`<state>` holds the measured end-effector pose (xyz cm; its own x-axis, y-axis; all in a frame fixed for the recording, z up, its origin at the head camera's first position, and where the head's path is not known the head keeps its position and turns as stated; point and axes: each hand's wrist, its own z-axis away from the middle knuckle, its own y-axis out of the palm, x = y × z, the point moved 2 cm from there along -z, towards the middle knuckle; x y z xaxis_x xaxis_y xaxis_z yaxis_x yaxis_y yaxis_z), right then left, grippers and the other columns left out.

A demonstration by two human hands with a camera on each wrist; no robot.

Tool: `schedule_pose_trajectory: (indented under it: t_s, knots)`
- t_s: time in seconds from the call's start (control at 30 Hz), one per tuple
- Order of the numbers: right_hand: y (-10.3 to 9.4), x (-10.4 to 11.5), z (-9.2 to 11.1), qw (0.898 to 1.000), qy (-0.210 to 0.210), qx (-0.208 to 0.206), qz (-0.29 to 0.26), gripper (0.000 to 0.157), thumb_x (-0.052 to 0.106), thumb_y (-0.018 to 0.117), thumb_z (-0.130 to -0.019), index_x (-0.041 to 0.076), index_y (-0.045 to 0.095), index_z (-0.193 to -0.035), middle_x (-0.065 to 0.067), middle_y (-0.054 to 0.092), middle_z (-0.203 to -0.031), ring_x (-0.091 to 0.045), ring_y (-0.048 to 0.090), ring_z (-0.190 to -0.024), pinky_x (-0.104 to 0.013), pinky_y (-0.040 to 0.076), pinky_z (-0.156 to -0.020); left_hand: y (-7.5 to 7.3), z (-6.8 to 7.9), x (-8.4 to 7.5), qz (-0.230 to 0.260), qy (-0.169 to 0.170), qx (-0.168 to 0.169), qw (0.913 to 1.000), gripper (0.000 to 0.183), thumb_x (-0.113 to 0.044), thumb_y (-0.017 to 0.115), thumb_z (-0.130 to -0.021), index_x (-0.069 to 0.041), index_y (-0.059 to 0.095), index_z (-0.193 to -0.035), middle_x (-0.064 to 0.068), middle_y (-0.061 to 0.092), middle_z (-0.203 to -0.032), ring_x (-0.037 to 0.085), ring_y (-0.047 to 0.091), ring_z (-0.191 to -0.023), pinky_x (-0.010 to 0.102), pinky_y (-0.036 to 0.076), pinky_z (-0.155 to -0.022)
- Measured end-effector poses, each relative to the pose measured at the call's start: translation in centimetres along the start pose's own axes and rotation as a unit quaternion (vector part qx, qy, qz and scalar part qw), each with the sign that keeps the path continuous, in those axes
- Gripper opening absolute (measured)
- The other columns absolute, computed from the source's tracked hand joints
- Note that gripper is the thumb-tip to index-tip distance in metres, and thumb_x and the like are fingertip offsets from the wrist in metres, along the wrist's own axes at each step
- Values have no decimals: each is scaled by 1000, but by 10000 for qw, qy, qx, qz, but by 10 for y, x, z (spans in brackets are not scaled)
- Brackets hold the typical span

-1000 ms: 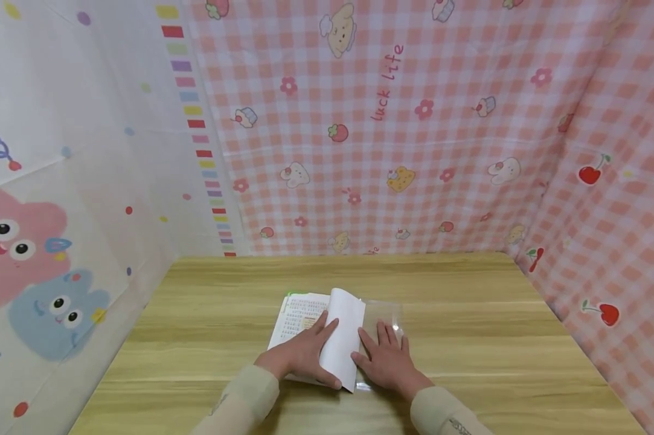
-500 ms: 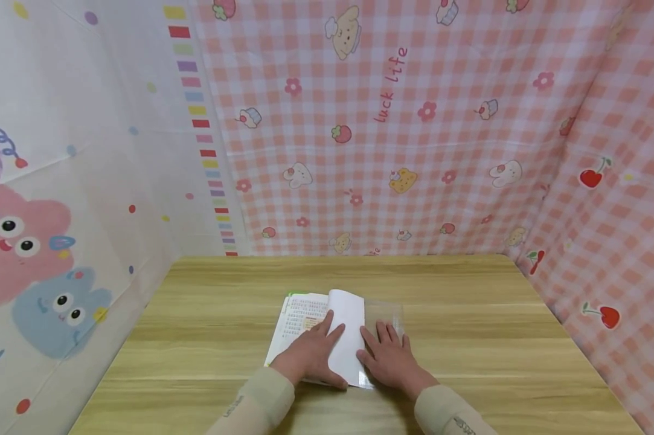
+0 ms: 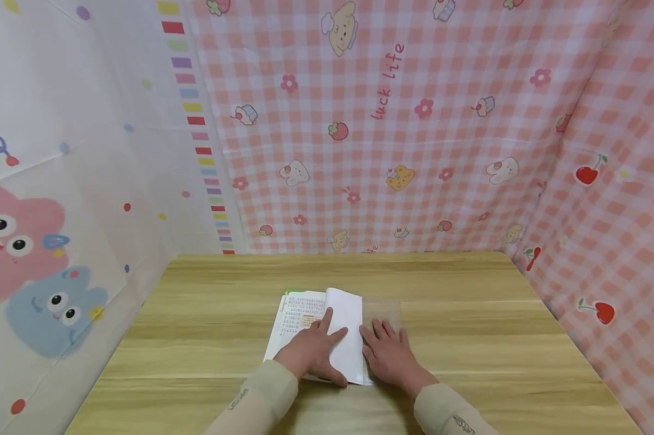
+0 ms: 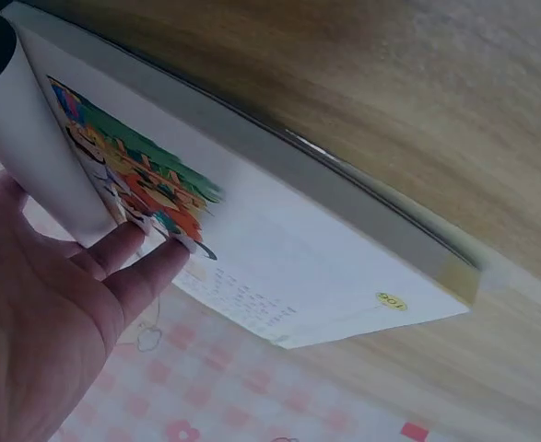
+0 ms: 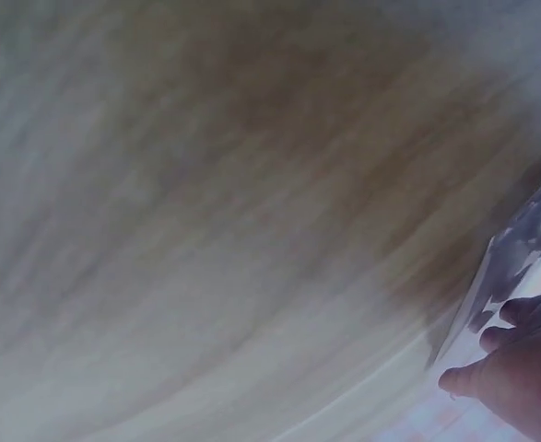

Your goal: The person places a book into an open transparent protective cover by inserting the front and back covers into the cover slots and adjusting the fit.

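An open book (image 3: pixel 298 314) with printed pages lies on the wooden table (image 3: pixel 468 338). My left hand (image 3: pixel 311 353) rests with straight fingers on a white leaf (image 3: pixel 347 323) that is folded over the book's right part. To the right of the leaf my right hand (image 3: pixel 390 357) lies flat on a clear plastic cover (image 3: pixel 385 309). In the left wrist view the left hand (image 4: pixel 58 313) touches a colourful page of the book (image 4: pixel 288 239) under the curled white leaf (image 4: pixel 30 157). The right wrist view is blurred: the right hand (image 5: pixel 519 378) sits on the plastic sheet (image 5: pixel 519 249).
Pink checked cloth with cartoon prints (image 3: pixel 392 133) walls the table at the back and right. A white cloth with cartoon animals (image 3: pixel 44 254) hangs on the left. Bare tabletop lies on both sides of the book.
The white leaf has been pressed lower and flatter against the book. Both hands have stayed on it and on the plastic cover, shifting only slightly.
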<state>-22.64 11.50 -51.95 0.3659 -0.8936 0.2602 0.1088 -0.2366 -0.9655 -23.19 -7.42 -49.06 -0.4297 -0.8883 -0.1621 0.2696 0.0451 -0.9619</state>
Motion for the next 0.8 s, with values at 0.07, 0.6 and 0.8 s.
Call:
schedule_pose_trajectory:
  t_s: [0.07,0.6,0.8]
  knots:
    - [2,0,0,10000,-98,4,-3,45,26,48,-103,9,50,-145,-26,38,-151,-46,31,-140,-74,19,-106,-1,1,-2,-59,15,-17,10000,106,-75,76,-63,-27,43,-152,18,15,-163,36,39,-137,48,45,-100]
    - [4,1,1,9995,-104,293,-114,52,34,46,-103,10,44,-150,-26,30,-156,-44,23,-144,-72,16,-108,13,-7,25,1772,515,-531,9814,87,-51,58,-95,-2,21,-157,26,11,-162,39,34,-141,49,36,-110]
    - [6,2,1,9999,-89,116,-75,51,33,48,-103,9,46,-148,-26,32,-155,-44,26,-144,-73,17,-107,26,-10,22,1165,296,-776,9897,90,-55,57,-94,-2,21,-157,26,13,-161,40,31,-142,53,34,-110]
